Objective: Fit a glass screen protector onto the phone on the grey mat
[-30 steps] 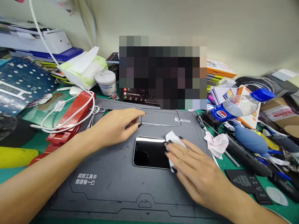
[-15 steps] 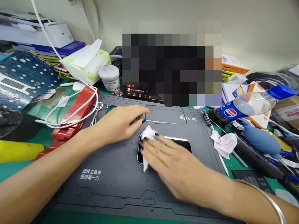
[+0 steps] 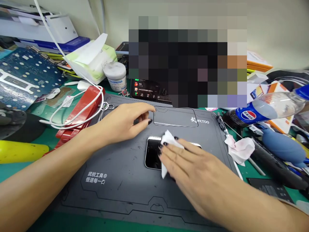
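Observation:
A smartphone (image 3: 153, 154) with a dark screen and bright rim lies flat on the dark grey work mat (image 3: 125, 190). My right hand (image 3: 193, 167) presses a folded white tissue (image 3: 169, 137) against the screen with its fingers stretched out, covering much of the phone's right part. Just above and left of the phone hovers my left hand (image 3: 127, 120). Its thumb and index finger are apart, and nothing shows between them; the other fingers curl partly out of sight.
At left are a red tool (image 3: 79, 106) with a white cable, a yellow object (image 3: 24, 151) and a blue board (image 3: 21, 75). A tissue pack (image 3: 96, 61) and white jar (image 3: 116, 77) stand behind. A Pepsi bottle (image 3: 270, 108), crumpled tissue (image 3: 240, 148) and blue blower bulb (image 3: 282, 146) lie right.
My right hand has slid the tissue rightward across the phone, baring the screen's left part. The left hand has stayed near its place. The camera view has shifted slightly.

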{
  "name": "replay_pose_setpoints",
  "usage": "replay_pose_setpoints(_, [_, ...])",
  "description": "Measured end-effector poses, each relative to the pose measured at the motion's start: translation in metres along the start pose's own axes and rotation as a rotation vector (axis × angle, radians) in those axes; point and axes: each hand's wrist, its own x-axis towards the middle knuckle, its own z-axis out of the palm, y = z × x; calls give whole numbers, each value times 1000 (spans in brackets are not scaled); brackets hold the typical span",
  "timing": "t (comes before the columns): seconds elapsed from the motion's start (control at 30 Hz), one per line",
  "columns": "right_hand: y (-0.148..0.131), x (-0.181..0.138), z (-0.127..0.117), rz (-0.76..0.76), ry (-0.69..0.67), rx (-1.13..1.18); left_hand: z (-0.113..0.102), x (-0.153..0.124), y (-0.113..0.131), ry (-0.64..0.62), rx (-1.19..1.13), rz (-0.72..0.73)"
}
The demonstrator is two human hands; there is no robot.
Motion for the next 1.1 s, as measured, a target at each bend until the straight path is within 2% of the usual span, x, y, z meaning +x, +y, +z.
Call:
replay_pose_setpoints(0.07, [-2, -3, -9, -56, -26, -5, 0, 0, -1, 3, 0, 0])
replay_pose_setpoints(0.17, [-4, -7, -17, -50, -35, -16, -1, 0, -2, 2, 4, -4])
replay_pose_setpoints(0.33, [-5, -7, -8, -51, -52, -21, -1, -1, -3, -10, 1, -10])
replay_pose_setpoints(0.47, [-8, -7, -3, 76, -19, -91, 1, -1, -2, -27, -3, -15])
replay_pose_setpoints(0.63, [-12, -5, 0, -15, -57, -43, 1, -1, -2, -49, -14, -34])
replay_pose_setpoints(0.8, [-14, -8, -2, 140, 8, -143, 0, -1, -3, -74, -44, -82])
replay_pose_setpoints(0.87, [-16, -8, -4, 124, 6, -158, 1, -1, -1, -103, -103, -113])
replay_pose_setpoints(1.0, [-18, 1, 2, 34, -46, -90, 2, 0, 8, -236, -357, -217])
replay_pose_setpoints(1.1, [-15, 7, 11, 65, -38, -75, 3, 0, 12, -273, -382, -237])
